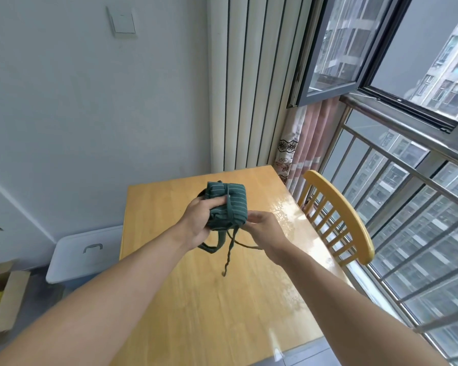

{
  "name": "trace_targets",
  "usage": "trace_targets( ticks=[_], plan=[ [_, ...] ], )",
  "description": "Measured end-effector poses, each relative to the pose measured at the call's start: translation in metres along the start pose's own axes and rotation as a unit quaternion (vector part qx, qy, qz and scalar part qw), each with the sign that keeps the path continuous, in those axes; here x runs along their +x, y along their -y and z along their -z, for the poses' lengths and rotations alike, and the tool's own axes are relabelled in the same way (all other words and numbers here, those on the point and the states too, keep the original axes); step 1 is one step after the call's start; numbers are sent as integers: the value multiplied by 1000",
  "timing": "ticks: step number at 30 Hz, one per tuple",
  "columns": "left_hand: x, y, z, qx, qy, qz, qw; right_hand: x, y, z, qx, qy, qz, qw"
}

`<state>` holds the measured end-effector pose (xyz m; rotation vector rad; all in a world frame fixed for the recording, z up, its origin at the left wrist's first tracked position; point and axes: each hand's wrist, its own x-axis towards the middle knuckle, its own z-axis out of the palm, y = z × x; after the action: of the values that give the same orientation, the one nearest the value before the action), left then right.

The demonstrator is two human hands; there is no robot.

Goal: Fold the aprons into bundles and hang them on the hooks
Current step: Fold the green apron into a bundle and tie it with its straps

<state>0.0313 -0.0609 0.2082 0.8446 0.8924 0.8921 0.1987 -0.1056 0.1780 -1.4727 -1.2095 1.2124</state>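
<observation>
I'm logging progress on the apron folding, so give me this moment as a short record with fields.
apron: green striped apron, folded into a bundle, strap wrapped round it, held above the table
left hand: left hand grips the bundle
right hand: right hand pinches at the bundle's edge by the strap
loose ties: ties dangle below the bundle
hooks: none in view
nearby: chair at the window side

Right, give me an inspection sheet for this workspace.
Surface: wooden table, bare top with glare by the window.
Job's things: green striped apron bundle held above the table, its straps dangling.
Clutter: white storage bin and cardboard box on the floor.
Hands: left hand grips the bundle; right hand pinches at its side.
Cables: nothing seen.
Surroundings: yellow chair, open window, wall switch; no hooks seen.
</observation>
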Motion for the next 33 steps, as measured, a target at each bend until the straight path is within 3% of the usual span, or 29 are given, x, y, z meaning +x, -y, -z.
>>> trace_targets(
  ticks=[2,7,13,16,19,21,28,31,33],
  plan=[
    [6,0,2,-16,-39,-5,999,-8,-11,-6,14,-15,2,1000],
    [16,1,3,-6,-94,-15,995,-26,-27,-24,56,87,-25,994],
    [19,-2,3,5,-108,-22,994,-31,-24,-34,202,129,-49,970],
    [19,-2,2,16,-115,-30,993,-32,-16,-42,8,78,12,997],
    [20,-5,2,5,-131,-36,991,-33,-5,-44,-188,23,94,977],
    [18,-10,2,-22,-135,-30,990,-32,4,-40,-201,40,98,974],
    [11,-15,6,-24,-58,24,998,-24,4,-19,-124,153,-30,980],
    [14,-11,7,-1,-61,11,998,-23,6,-21,-222,144,-10,964],
    [18,-7,9,36,-80,-3,996,-26,12,-25,-329,145,33,932]
  ],
)
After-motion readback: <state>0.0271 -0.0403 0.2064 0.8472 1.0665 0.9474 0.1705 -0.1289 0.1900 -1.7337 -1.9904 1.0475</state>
